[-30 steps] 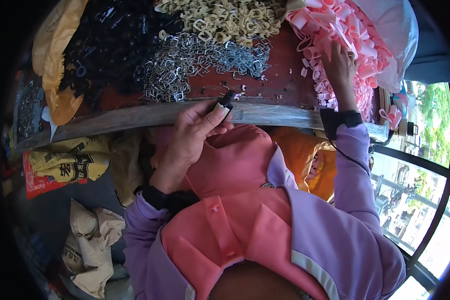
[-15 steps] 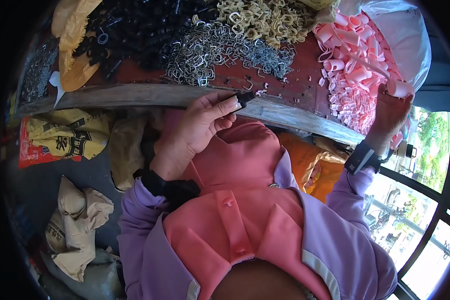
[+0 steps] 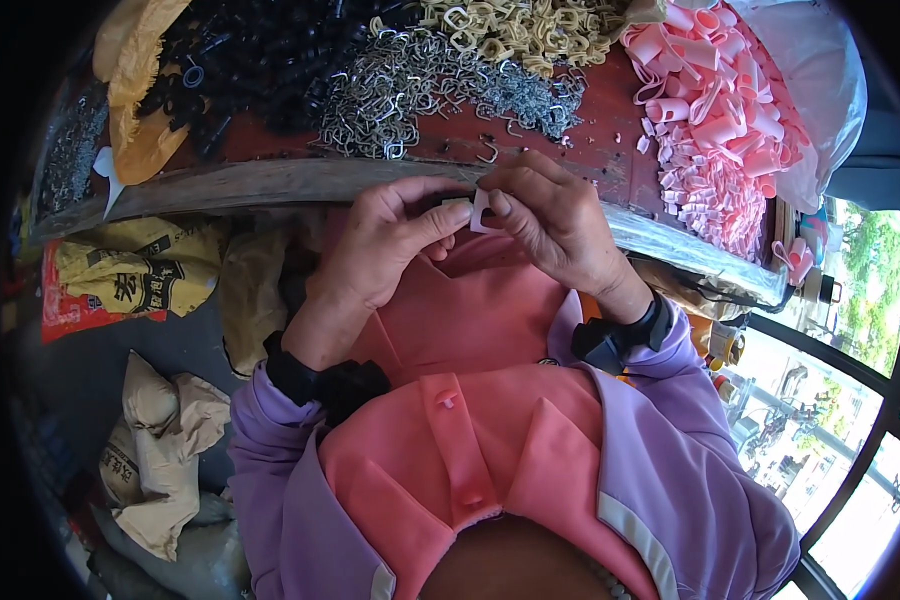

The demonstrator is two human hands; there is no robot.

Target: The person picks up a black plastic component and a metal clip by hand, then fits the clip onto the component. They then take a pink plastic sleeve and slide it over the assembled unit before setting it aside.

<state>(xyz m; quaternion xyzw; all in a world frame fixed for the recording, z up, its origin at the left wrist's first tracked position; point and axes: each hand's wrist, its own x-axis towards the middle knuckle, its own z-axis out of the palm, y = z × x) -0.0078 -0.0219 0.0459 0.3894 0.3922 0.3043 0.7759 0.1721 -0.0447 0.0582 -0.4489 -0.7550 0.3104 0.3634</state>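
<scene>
In front of my chest both hands meet by the table's near edge. My left hand (image 3: 385,235) is closed in a pinch on a small black plastic part (image 3: 458,197), mostly hidden by the fingers. My right hand (image 3: 565,225) pinches a pale pink plastic piece (image 3: 479,214) with a cut-out, held against the black part. Whether the two are joined I cannot tell. Beyond the hands lie a heap of bent metal wire hooks (image 3: 385,100), small springs (image 3: 540,98) and beige plastic loops (image 3: 530,30).
Black plastic parts (image 3: 260,60) are heaped at the far left beside an orange sack (image 3: 135,110). Curled pink plastic strips (image 3: 715,70) and small pink bits (image 3: 710,205) fill the right end. The table's wooden edge (image 3: 270,185) runs before me; paper sacks (image 3: 165,430) lie below left.
My right hand has come from the pink heap at the right to meet my left hand, bringing a pink piece. The left hand keeps the black part in about the same place.
</scene>
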